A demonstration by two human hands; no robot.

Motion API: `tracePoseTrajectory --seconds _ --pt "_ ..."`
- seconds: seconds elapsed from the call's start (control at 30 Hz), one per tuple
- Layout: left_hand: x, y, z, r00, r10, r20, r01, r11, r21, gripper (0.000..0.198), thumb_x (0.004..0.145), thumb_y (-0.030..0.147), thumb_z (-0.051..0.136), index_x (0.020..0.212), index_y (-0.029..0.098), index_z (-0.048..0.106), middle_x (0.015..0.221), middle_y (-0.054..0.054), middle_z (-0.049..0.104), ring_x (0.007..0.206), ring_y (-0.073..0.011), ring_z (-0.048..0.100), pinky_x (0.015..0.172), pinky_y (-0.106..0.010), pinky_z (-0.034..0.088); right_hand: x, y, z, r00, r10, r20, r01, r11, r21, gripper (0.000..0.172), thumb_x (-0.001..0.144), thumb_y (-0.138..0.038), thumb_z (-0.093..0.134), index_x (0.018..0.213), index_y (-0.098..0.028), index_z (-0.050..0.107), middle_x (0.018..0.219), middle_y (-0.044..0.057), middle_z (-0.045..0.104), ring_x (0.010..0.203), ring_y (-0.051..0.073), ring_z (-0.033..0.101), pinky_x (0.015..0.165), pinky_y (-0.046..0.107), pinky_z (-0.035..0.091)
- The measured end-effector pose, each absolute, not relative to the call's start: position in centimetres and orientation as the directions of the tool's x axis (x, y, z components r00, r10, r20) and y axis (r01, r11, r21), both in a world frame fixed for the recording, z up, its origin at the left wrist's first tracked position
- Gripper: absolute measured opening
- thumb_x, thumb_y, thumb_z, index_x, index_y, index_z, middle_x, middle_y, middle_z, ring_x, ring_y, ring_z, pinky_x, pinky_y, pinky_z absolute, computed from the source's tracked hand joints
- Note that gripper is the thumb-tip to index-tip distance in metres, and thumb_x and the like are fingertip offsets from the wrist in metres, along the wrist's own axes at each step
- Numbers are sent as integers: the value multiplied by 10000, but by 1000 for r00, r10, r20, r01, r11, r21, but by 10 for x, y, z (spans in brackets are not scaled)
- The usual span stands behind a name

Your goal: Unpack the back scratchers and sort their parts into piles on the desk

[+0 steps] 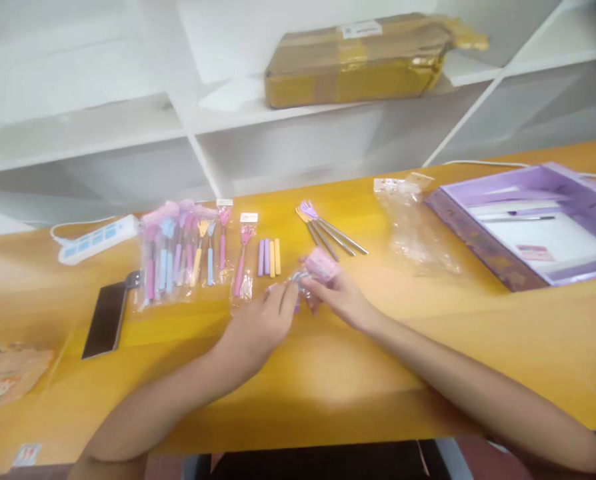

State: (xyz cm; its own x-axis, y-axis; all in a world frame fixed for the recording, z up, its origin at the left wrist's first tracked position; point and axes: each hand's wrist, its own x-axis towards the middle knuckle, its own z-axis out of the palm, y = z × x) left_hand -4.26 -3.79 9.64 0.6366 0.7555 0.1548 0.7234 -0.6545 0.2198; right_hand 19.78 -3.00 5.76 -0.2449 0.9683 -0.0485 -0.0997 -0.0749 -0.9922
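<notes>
Both hands meet over the middle of the table at a clear plastic bag with a pink card top (pixel 322 265). My left hand (pixel 271 317) has its fingers closed on the bag's near left part. Closed on the side by the pink card is my right hand (pixel 345 297). Something bluish shows in the bag, and a bit of purple peeks out by the left fingertips; both are too blurred to name. Just beyond lie loose purple and yellow handle sleeves (pixel 269 257) and several back scratchers with bare metal rods (pixel 331 230). A bagged pink back scratcher (pixel 242 263) rests left of the sleeves.
More bagged back scratchers (pixel 178 250) lie at the left, near a white power strip (pixel 98 240) and a dark phone (pixel 105 320). Empty clear bags (pixel 408 223) and a purple box (pixel 493 250) are at the right. A taped parcel (pixel 363 63) sits on the shelf.
</notes>
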Motion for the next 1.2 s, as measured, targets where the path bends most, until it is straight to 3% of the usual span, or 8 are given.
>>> tracePoseTrajectory --seconds 0.07,0.17,0.3,0.43,0.6,0.8,1.03,1.2 --pt "-30 -58 86 713 690 126 661 -721 208 568 972 31 423 1500 190 560 1132 -153 697 989 -304 725 851 -426 627 187 -45 44 -219 971 -95 -189 -138 -972 555 904 -622 818 1237 -230 607 764 -22 662 562 152 632 505 309 588" --pt "-20 -59 70 689 704 173 642 -704 304 382 983 184 595 1364 169 610 1157 -169 675 1090 -354 688 934 -516 614 191 -53 30 -173 977 -126 -275 -171 -946 510 857 -598 869 1125 -208 680 792 -20 671 557 128 620 492 291 593" --pt "-18 -48 53 503 861 78 605 -415 680 472 970 418 737 1358 198 583 1219 -148 660 1091 -316 675 951 -507 599 204 -52 23 -267 953 -146 -270 -220 -938 505 874 -607 849 1138 -189 749 844 5 694 588 127 653 498 275 602" --pt "-19 -59 38 595 793 -133 274 -45 961 340 1042 393 658 1330 217 617 1169 -89 712 1006 -221 696 937 -395 578 206 -57 19 -199 978 -67 -124 -93 -988 428 902 -592 831 1042 -195 757 876 27 708 563 139 649 476 296 591" --pt "-21 -67 24 660 717 -227 79 234 969 545 1009 403 715 1495 218 550 908 -7 676 750 -149 629 756 -303 544 210 -65 11 14 992 125 76 123 -989 441 919 -501 849 1230 -264 644 1023 55 777 667 181 714 538 319 624" --pt "-25 -59 23 683 682 -262 73 293 953 770 981 388 719 1667 206 419 793 35 605 669 -124 563 690 -283 507 214 -59 10 -99 891 442 396 443 -804 137 1006 -384 754 1025 -260 699 1083 107 773 930 233 766 675 355 673" --pt "-25 -61 30 742 620 -256 119 255 960 721 966 302 703 1646 258 468 887 14 625 706 -117 533 698 -267 511 226 -60 11 -150 906 396 455 419 -786 141 1056 -367 642 1000 -255 706 1075 92 808 904 210 789 787 372 696" --pt "-25 -61 30 752 612 -246 84 282 956 621 988 276 673 1587 267 509 927 3 593 682 -104 506 660 -248 494 242 -57 21 -4 968 250 444 225 -867 240 1084 -489 596 1035 -269 677 830 44 743 660 184 702 631 342 640"
